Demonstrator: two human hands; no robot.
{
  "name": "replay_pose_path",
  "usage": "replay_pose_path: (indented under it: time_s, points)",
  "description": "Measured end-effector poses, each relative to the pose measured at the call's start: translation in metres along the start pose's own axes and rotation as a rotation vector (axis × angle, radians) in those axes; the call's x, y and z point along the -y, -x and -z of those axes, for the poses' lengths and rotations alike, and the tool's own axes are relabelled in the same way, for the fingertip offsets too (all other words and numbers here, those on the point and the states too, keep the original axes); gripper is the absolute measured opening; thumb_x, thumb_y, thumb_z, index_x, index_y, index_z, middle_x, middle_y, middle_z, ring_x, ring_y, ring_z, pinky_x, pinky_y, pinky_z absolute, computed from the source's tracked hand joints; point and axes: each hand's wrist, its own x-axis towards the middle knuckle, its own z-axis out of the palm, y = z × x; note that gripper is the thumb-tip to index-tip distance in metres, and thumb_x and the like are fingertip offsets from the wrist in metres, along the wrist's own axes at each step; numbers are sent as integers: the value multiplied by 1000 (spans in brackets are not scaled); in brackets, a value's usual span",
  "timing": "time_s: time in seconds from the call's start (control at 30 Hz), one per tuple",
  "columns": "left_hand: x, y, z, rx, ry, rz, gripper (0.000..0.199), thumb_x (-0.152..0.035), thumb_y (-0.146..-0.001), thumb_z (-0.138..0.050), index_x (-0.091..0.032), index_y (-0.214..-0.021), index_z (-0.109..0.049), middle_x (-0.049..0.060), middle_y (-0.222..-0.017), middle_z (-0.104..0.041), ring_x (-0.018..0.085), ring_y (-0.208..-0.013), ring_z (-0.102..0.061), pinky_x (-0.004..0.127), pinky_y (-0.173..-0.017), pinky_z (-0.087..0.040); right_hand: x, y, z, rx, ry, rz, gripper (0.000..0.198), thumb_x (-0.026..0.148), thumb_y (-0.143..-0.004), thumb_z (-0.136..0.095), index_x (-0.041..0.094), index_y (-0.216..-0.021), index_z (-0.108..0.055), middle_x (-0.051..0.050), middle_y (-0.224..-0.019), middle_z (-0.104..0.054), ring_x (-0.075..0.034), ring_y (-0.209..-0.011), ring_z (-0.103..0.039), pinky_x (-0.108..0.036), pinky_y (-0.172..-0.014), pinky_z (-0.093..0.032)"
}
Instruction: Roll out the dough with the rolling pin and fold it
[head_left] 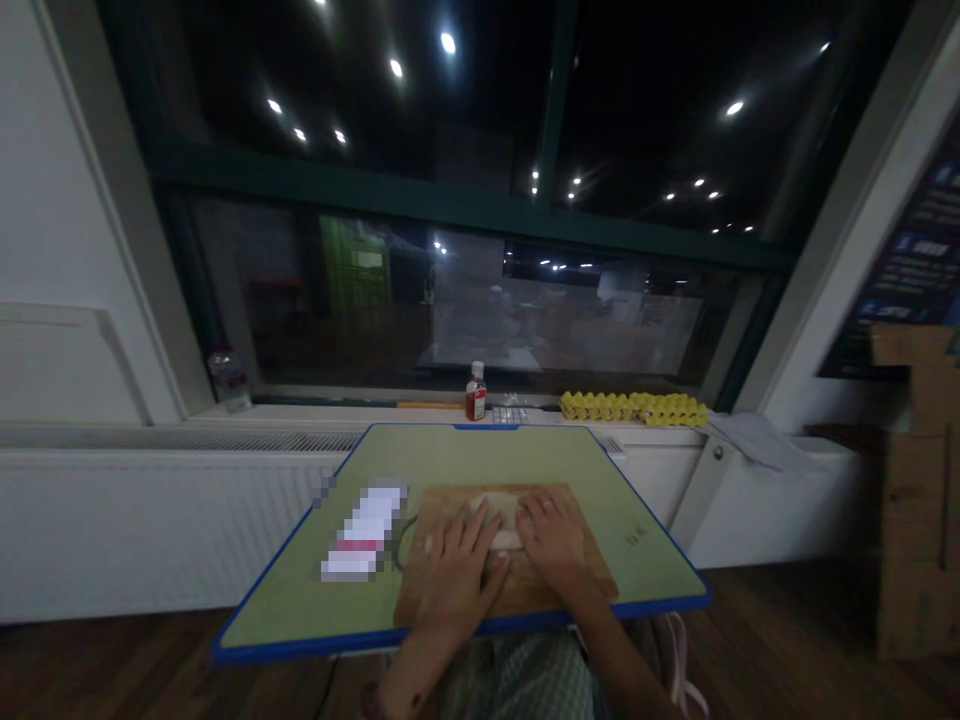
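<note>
Left fingers spread, right fingers closer together and curved, we lay our left hand [456, 582] and right hand [553, 542] over a white rod [506, 541]. Beyond it, pale dough [496, 506] lies near the far edge of a wooden board [525, 598], set along the tabletop's [480, 455] near edge. A pixelated object [365, 528] sits toward the left edge.
</note>
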Motion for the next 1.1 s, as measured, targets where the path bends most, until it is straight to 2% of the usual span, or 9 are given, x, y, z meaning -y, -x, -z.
replay_pose_path:
  time_s: [0.1, 0.23, 0.4, 0.5, 0.67, 0.83, 1.1]
  points:
    - [1, 17, 5, -66, -33, 13, 45, -40, -94, -51, -28, -138, -55, 3, -146, -53, 30, -133, -45, 52, -112, -28, 0, 13, 5, -36, -50, 13, 28, 28, -96, -46, 23, -113, -67, -4, -119, -68, -22, -117, -54, -37, -105, -36]
    - [-1, 32, 20, -84, -54, 12, 45, -35, -96, -48, -26, -141, -52, 3, -144, -54, 26, -132, -47, 50, -116, -22, 1, 31, 13, -102, -86, 65, 28, 29, -97, -45, 28, -114, -67, -2, -126, -65, -23, -121, -51, -43, -110, -31]
    - [-6, 46, 30, -41, -62, -7, 52, -29, -97, -46, -27, -149, -40, 2, -148, -50, 23, -137, -43, 48, -118, -20, 1, 56, 19, -82, -76, 122, 33, 36, -98, -46, 33, -127, -60, -1, -135, -59, -22, -120, -51, -44, -106, -35]
    - [-12, 53, 31, -10, -52, 9, 57, -29, -96, -46, -25, -151, -35, 4, -150, -47, 24, -139, -40, 50, -119, -17, 2, 68, 21, -88, -42, 134, 37, 39, -98, -46, 31, -132, -56, -3, -138, -56, -24, -123, -49, -46, -108, -33]
    - [-19, 65, 28, 41, -48, 29, 63, -30, -92, -50, -24, -152, -33, 7, -151, -46, 29, -141, -35, 55, -119, -15, 12, 81, 22, -117, -29, 75, 34, 34, -100, -40, 26, -127, -59, -6, -125, -62, -24, -122, -50, -49, -114, -25]
    - [-20, 76, 28, 71, -71, 4, 65, -26, -91, -50, -24, -153, -32, 6, -155, -40, 28, -144, -29, 52, -118, -19, 22, 89, 20, -162, -30, 11, 33, 29, -101, -35, 21, -123, -59, -9, -120, -62, -26, -119, -49, -52, -113, -24]
    - [-23, 78, 28, 59, -45, 16, 65, -28, -93, -48, -24, -154, -29, 5, -156, -38, 28, -145, -29, 52, -117, -23, 14, 90, 21, -149, -51, 101, 33, 28, -100, -35, 20, -128, -52, -10, -121, -60, -26, -119, -49, -54, -111, -31]
